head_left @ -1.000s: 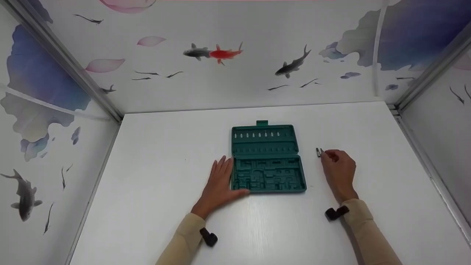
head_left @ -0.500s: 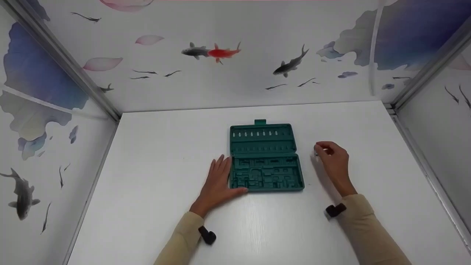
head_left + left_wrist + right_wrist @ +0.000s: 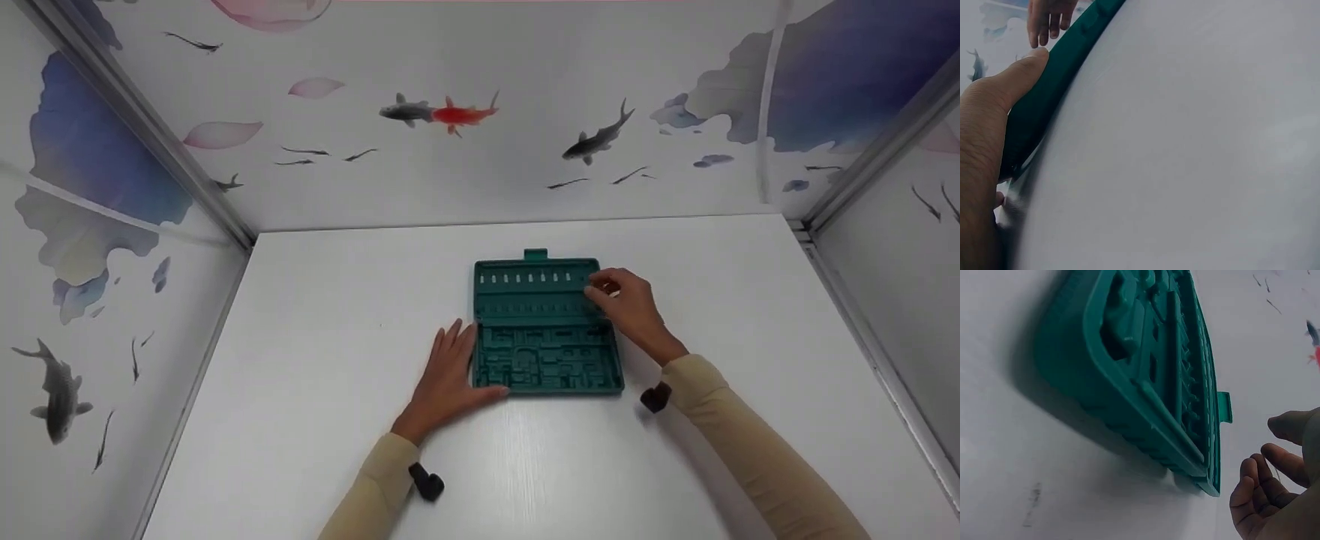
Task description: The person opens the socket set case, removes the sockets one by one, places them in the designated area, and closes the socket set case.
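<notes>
A green tool case point(image 3: 547, 358) lies open on the white table, with several small metal bits point(image 3: 517, 278) in a row in its lid. My left hand point(image 3: 445, 375) rests along the case's left edge, fingers straight and thumb across the front left corner. The left wrist view shows its thumb point(image 3: 1022, 76) against the case wall. My right hand point(image 3: 626, 300) is over the right end of the lid, thumb and forefinger close together. Its fingertips hide what lies between them; a small metal bit was pinched there before. In the right wrist view the fingers point(image 3: 1266, 489) are curled beside the case.
The moulded lower tray point(image 3: 1129, 337) of the case shows shaped hollows without tools. A latch tab point(image 3: 535, 254) sticks out at the lid's far edge. Printed panels with fish point(image 3: 461, 115) wall in the white table point(image 3: 337, 300) at the back and sides.
The right hand has picked up the small metal bits from the table right of the case and moved left to the lid. The left hand has stayed on the case.
</notes>
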A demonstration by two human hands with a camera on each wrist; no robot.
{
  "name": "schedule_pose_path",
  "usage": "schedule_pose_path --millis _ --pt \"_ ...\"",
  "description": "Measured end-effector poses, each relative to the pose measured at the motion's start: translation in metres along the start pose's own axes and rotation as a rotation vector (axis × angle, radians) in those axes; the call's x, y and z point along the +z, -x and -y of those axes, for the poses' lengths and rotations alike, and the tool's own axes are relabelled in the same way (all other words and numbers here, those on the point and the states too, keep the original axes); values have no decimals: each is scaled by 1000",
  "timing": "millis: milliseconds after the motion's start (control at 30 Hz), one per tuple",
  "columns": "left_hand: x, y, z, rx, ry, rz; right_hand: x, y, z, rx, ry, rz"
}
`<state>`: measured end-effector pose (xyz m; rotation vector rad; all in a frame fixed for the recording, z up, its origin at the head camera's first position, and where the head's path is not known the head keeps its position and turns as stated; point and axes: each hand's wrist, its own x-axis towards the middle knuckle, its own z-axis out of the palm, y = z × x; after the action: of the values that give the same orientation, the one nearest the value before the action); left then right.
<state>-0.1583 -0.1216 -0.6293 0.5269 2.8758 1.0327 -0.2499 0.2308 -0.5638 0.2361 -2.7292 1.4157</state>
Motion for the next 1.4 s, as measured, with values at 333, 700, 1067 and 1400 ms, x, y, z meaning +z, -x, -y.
schedule_pose_path --millis 333,700,1067,1400 --pt "3 3 0 -9 27 -4 19 -25 -3 -19 44 67" --pt "0 2 0 -4 -1 15 27 -42 -5 -65 103 88" --pt "2 1 1 16 -6 6 27 -48 -2 -40 228 161" --pt "-1 2 1 17 1 6 35 -47 4 113 41 139"
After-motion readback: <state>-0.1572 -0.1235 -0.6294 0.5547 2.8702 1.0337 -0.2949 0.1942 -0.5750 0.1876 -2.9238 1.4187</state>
